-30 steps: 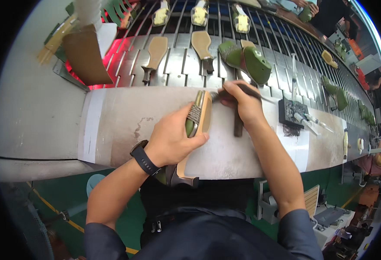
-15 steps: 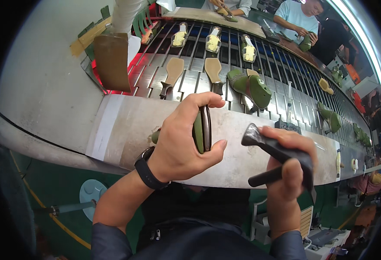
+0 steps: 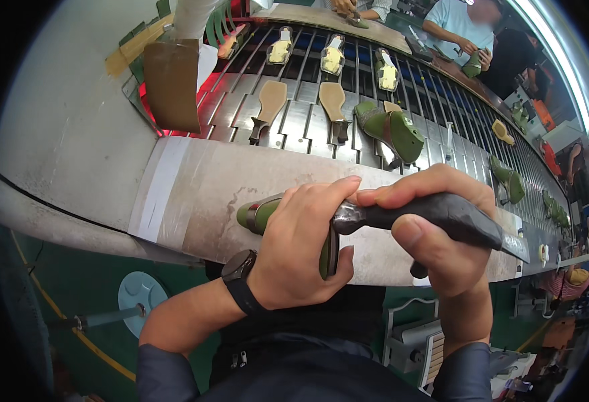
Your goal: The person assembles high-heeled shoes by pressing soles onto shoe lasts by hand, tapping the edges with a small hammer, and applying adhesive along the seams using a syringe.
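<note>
My left hand (image 3: 293, 246), with a black watch on its wrist, is wrapped round a green shoe (image 3: 262, 213) with a brown strap. The shoe's toe points left over the bench, and a dark-edged end shows between my thumb and fingers. My palm hides its middle. In my right hand (image 3: 452, 261) is a dark hammer (image 3: 435, 218), gripped near its head. Its round metal face meets or nearly meets the shoe's dark edge by my left fingertips; contact cannot be made out. The hammer's flat blade end points right.
A pale bench (image 3: 207, 177) lies under my hands, with a slatted metal conveyor (image 3: 301, 127) beyond it. On the conveyor are tan heeled soles (image 3: 272, 100), a green heeled shoe (image 3: 395, 134) and several yellow-and-clear pieces (image 3: 280, 52). Two people work across it.
My right hand has brought the hammer left, up to the shoe, and turned it more level. My left hand has lowered slightly with the shoe, whose toe now shows more.
</note>
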The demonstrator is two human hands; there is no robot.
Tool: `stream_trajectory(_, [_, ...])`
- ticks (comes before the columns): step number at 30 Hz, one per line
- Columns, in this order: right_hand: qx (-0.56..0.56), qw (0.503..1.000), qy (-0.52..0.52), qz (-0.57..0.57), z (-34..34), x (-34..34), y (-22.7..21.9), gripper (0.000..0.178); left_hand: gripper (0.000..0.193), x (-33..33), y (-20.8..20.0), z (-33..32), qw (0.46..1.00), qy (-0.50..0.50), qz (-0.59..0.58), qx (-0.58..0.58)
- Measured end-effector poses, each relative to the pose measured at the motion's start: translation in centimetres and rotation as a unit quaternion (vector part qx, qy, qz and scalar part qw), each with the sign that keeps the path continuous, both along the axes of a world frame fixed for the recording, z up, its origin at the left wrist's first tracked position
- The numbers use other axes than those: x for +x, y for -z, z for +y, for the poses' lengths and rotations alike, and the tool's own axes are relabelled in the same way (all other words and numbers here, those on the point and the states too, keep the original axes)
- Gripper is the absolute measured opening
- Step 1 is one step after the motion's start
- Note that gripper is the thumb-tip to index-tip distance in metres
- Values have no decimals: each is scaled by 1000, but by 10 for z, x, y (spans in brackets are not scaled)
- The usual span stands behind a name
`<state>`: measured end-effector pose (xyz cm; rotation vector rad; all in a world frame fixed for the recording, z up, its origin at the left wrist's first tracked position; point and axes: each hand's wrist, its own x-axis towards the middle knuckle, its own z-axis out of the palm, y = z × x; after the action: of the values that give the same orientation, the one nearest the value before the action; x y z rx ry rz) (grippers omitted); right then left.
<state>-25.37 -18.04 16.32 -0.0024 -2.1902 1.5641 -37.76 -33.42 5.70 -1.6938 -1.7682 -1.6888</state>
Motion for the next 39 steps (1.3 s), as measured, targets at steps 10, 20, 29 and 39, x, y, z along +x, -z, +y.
stream_trajectory(10, [-275,942,125,-145,-33,39,138,22,110,36,124,-51,980,-176,85,20])
stream_trajectory(20, [-423,874,200,-131,-81,60,198,29,84,37,176,-60,970,-200,132,-35])
stream_trajectory(29, [-322,932,118,-116,-67,40,181,35,60,44,175,-56,973,-220,67,2])
stream_trajectory(39, [-55,985,-25,-163,-41,11,128,23,47,41,174,-61,976,-210,52,1])
